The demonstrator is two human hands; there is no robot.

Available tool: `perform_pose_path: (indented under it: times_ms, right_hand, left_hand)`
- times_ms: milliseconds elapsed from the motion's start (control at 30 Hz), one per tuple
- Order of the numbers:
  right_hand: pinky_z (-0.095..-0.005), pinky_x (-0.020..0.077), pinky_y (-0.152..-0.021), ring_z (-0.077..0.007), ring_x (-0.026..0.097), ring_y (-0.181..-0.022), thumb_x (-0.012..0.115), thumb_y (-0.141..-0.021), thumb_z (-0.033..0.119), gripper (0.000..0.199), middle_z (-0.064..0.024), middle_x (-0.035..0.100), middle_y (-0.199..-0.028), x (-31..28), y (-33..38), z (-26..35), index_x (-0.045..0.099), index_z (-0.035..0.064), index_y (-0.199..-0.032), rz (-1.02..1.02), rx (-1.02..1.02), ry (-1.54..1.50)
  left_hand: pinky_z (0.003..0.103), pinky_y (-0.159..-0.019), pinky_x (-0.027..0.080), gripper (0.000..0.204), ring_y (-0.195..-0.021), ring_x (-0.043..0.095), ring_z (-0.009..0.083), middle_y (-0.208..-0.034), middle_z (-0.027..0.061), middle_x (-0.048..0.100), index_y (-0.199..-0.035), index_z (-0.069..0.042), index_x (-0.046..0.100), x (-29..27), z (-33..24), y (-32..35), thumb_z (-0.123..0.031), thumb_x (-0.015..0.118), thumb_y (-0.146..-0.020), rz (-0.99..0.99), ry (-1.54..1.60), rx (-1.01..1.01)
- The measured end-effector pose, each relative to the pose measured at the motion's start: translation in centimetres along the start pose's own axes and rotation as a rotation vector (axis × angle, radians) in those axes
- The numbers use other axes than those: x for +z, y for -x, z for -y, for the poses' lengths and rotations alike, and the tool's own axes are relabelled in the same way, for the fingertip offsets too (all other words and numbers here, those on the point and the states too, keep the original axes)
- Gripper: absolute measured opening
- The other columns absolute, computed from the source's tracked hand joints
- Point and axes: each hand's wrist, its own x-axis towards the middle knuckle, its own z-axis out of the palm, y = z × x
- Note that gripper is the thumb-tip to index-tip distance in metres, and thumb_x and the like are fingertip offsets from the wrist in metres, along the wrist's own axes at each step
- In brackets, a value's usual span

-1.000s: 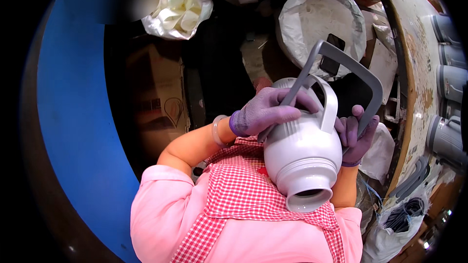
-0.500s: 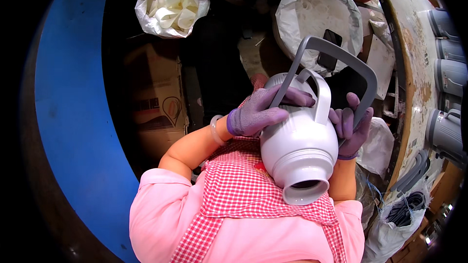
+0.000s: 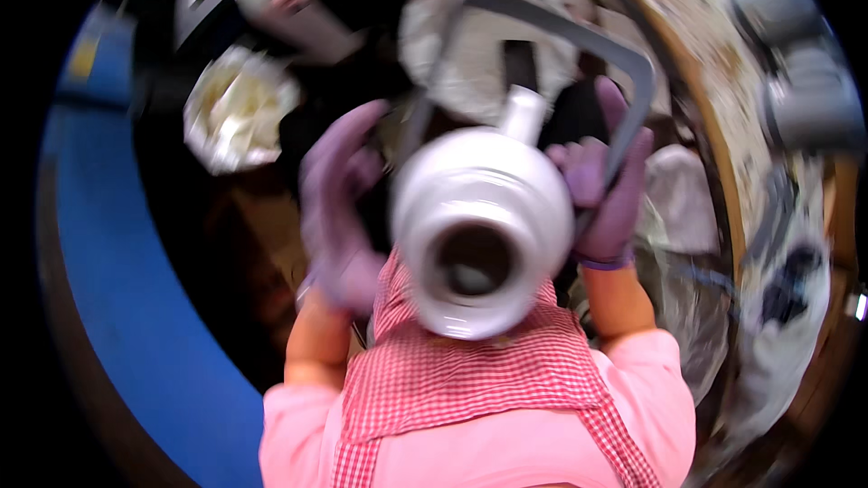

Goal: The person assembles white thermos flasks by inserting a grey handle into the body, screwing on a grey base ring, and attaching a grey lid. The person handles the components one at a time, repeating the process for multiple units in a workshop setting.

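A pale grey-white vacuum jug body (image 3: 529, 190) rests against my lap and apron, its open round mouth tilted toward me. A white grip (image 3: 523, 113) sticks up from its far side, and a dark grey carrying handle (image 3: 579, 32) arches above it. My right hand (image 3: 610, 194), in a purple glove, is closed round the right arm of that handle, beside the jug. Off to the jug's left is my left hand (image 3: 339, 208), also purple-gloved, fingers stretched out and holding nothing. Motion blurs the left hand and the jug.
Ahead stand a white-lined round container (image 3: 434, 63) with a dark phone (image 3: 520, 68) over it, and a bag of pale strips (image 3: 237, 117). A blue surface (image 3: 108, 244) runs along the left. On the right, grey jugs (image 3: 809, 99) line a worn bench (image 3: 696, 63).
My left hand has come off the jug and moved left. The jug's mouth has turned more toward me. The whole view has swung right, bringing grey-white objects in at upper left.
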Motion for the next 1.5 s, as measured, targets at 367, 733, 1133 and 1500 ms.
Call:
perform_pose_path:
  times_ms: [367,733,1133,1500]
  right_hand:
    - [-0.0327,0.0513,-0.090,-0.0241,0.065,-0.101,0.072,-0.089,0.020,0.034,-0.0108,0.067,-0.110,-13.4,7.6,4.4,0.067,0.0058,-0.120,-0.117,-0.416,1.233]
    - [-0.0460,0.0449,-0.104,-0.0380,0.056,-0.124,0.065,-0.084,0.041,0.062,-0.0219,0.059,-0.134,-55.3,37.3,4.1,0.056,0.0099,-0.136,-1.283,0.999,1.713]
    - [-0.0495,0.0178,-0.122,-0.0289,0.027,-0.150,0.045,-0.095,0.046,0.070,-0.0130,0.029,-0.163,-61.3,30.1,7.4,0.038,0.0070,-0.153,-0.785,1.230,2.659]
    - [-0.0391,0.0419,-0.108,-0.0292,0.054,-0.129,0.061,-0.089,0.045,0.063,-0.0188,0.055,-0.141,-31.0,17.0,14.0,0.054,0.0081,-0.140,-0.296,0.505,1.386]
  left_hand:
    - [0.051,-0.108,0.041,0.084,-0.128,0.050,0.0412,-0.140,0.0272,0.048,-0.148,0.001,0.036,-3.1,-1.3,-0.6,-0.048,0.066,-0.087,-0.130,0.073,-0.015]
    - [0.053,-0.103,0.045,0.075,-0.124,0.052,0.0423,-0.139,0.0274,0.048,-0.148,-0.009,0.040,-6.9,5.6,0.8,-0.047,0.068,-0.089,0.228,-0.394,0.253]
    - [0.039,-0.115,0.029,0.056,-0.134,0.044,0.0240,-0.144,0.0146,0.050,-0.146,0.002,0.040,-8.7,7.2,-2.6,-0.039,0.033,-0.109,-0.020,0.384,-0.324]
    - [0.048,-0.109,0.041,0.064,-0.132,0.048,0.0359,-0.149,0.0247,0.043,-0.150,0.003,0.033,-10.4,13.5,-0.1,-0.030,0.054,-0.100,-0.145,-0.246,0.143]
